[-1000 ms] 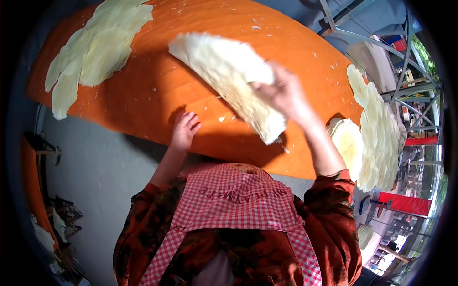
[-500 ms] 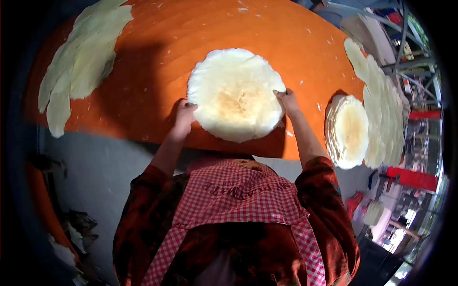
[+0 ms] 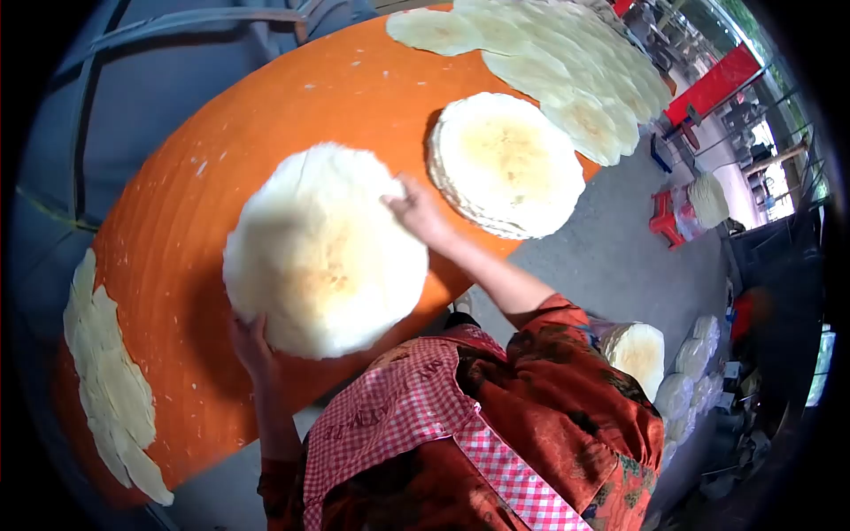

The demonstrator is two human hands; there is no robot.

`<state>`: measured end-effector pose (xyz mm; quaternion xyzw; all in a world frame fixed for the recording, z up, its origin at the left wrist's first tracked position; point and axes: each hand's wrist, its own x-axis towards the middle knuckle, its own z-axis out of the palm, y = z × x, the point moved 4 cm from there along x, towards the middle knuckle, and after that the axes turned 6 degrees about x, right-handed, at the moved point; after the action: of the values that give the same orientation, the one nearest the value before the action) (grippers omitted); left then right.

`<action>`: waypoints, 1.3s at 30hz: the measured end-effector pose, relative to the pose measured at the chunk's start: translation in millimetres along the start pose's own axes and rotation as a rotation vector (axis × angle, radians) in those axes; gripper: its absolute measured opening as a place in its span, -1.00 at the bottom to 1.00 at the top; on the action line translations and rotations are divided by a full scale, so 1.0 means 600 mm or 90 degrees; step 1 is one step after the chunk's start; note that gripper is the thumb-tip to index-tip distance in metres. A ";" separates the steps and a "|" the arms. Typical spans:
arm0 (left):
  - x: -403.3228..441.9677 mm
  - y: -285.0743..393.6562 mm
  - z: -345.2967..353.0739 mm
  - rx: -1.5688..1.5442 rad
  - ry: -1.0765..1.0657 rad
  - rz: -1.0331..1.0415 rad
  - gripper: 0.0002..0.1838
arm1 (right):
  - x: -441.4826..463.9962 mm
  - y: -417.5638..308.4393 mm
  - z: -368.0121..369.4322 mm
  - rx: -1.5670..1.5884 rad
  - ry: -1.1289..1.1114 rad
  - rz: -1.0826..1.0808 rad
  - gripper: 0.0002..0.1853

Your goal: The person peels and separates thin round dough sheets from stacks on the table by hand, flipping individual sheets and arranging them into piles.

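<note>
A large round flatbread (image 3: 328, 257), pale with a browned middle, is held up over the orange table (image 3: 199, 212). My left hand (image 3: 253, 347) grips its lower left edge, thumb on top and the other fingers hidden beneath. On the upper right edge, my right hand (image 3: 418, 211) pinches the bread the same way. A thick stack of similar flatbreads (image 3: 509, 168) sits just beyond my right hand, apart from the held one.
Overlapping thin pale sheets (image 3: 567, 66) cover the table's far right end. More thin sheets (image 3: 111, 380) lie along the left end. On the floor at right are a red stool (image 3: 666, 219), another flatbread stack (image 3: 636, 357) and several bagged bundles (image 3: 686, 380).
My view has turned to the right, toward the flatbread stack. Both hands still hold the flatbread, which now tilts with the right hand farther away and closer to the stack.
</note>
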<state>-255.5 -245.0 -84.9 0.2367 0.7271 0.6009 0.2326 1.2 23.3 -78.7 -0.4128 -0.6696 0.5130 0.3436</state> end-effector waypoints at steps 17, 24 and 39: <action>0.029 -0.042 0.773 0.122 -0.222 0.039 -0.59 | 0.095 0.352 -0.750 -0.227 0.173 0.133 -0.67; 0.007 -0.012 0.765 0.108 -0.224 -0.001 -0.50 | 0.087 0.313 -0.747 -0.025 0.133 0.149 -0.61; -0.240 0.051 0.773 0.273 -0.445 0.823 -0.58 | 0.264 0.143 -0.407 -0.647 -0.182 -0.175 -0.36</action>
<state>147.5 24.6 -125.6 0.8311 0.4291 0.3537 0.0004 167.4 276.6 -98.4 -0.3615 -0.9211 0.1262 0.0706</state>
